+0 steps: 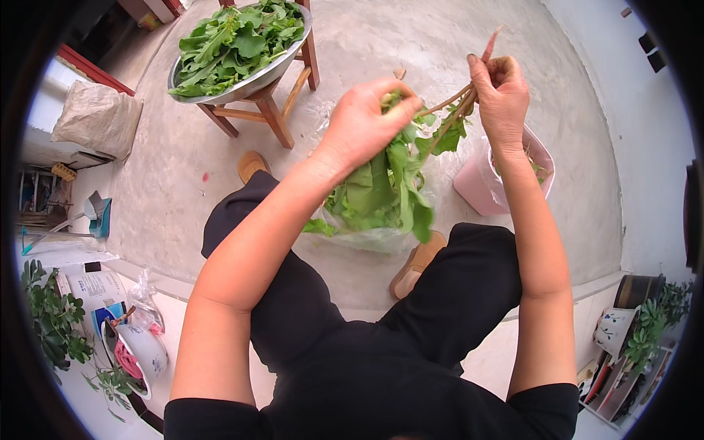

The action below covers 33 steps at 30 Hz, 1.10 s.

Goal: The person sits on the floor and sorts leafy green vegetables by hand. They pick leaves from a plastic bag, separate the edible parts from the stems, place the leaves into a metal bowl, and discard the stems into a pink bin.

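My right hand (501, 91) is closed on the root end of a leafy green plant, whose thin reddish root (492, 44) points up past the fingers. Brownish stems (454, 118) run down and left from that hand. My left hand (379, 113) grips green leaves of the plant, slightly blurred. Large leaves (407, 187) hang below it, over a clear plastic bag (379, 242) of greens on the floor between my feet. Just right of the bag stands a pink bin (478, 184) with a plastic liner and plant scraps inside, partly hidden by my right forearm.
A metal basin (264, 77) heaped with leafy greens (242, 44) rests on a wooden chair (272, 118) at the upper left. A woven sack (96, 118), a dustpan (100, 217) and potted plants (135, 352) stand at the left. More pots (616, 330) are at the lower right.
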### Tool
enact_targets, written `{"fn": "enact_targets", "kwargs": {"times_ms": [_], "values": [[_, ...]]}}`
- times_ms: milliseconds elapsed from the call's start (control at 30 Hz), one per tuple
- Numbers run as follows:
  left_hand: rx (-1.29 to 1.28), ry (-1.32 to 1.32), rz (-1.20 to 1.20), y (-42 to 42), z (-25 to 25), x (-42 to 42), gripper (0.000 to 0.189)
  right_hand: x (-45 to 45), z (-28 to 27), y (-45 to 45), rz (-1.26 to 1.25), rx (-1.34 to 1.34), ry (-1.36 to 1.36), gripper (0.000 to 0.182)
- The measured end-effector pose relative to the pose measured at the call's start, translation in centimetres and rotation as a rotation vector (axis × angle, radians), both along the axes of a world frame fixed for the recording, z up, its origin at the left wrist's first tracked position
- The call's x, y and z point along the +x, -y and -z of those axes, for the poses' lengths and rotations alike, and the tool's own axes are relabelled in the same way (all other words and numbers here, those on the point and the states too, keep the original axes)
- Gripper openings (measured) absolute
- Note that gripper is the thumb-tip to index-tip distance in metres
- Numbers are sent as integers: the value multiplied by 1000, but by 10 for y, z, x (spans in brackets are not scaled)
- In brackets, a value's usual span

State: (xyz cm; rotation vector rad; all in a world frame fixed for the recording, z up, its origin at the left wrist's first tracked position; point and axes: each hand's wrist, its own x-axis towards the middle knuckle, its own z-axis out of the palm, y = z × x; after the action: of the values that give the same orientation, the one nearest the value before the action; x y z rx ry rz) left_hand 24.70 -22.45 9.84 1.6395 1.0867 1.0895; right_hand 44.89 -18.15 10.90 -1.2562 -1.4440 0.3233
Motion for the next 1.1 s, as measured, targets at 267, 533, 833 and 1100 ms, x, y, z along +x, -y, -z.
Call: {"fn": "enact_targets", "kwargs": {"times_ms": [267, 533, 833, 1100], "values": [[90, -320, 25, 11, -6, 25, 23, -24, -7, 10, -210, -67, -69, 30], [218, -228, 7, 6, 16, 21, 20, -20, 2, 8, -306, -211, -21, 33], [-115, -182, 133, 8, 9, 16, 19, -13, 3, 8, -63, -98, 122, 37], [-41, -318, 86, 16, 14, 10, 22, 0, 5, -1, -45, -132, -79, 35]]}}
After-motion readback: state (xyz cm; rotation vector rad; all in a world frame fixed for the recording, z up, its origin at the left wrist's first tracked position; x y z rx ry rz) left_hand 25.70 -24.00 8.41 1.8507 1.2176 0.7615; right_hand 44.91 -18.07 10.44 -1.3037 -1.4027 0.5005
